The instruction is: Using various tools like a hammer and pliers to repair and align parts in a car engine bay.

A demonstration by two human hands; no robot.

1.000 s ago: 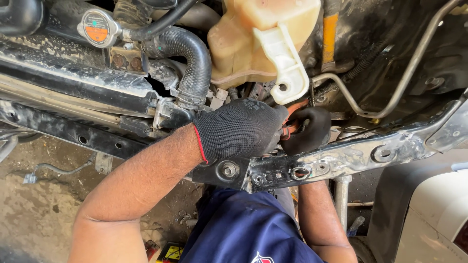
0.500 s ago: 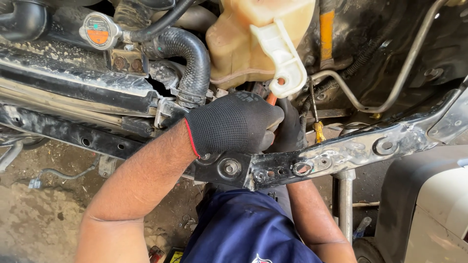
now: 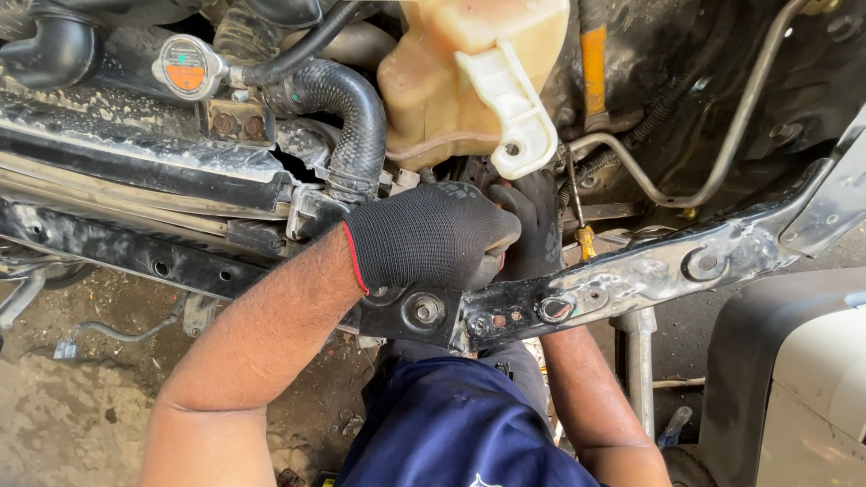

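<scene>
My left hand (image 3: 428,236), gloved, is curled shut just above the front crossmember (image 3: 631,280), braced there; what it grips I cannot tell. My right hand (image 3: 534,225) reaches behind it under the coolant reservoir (image 3: 451,81), beside a yellow-handled screwdriver (image 3: 580,216); its grip is hidden.
</scene>
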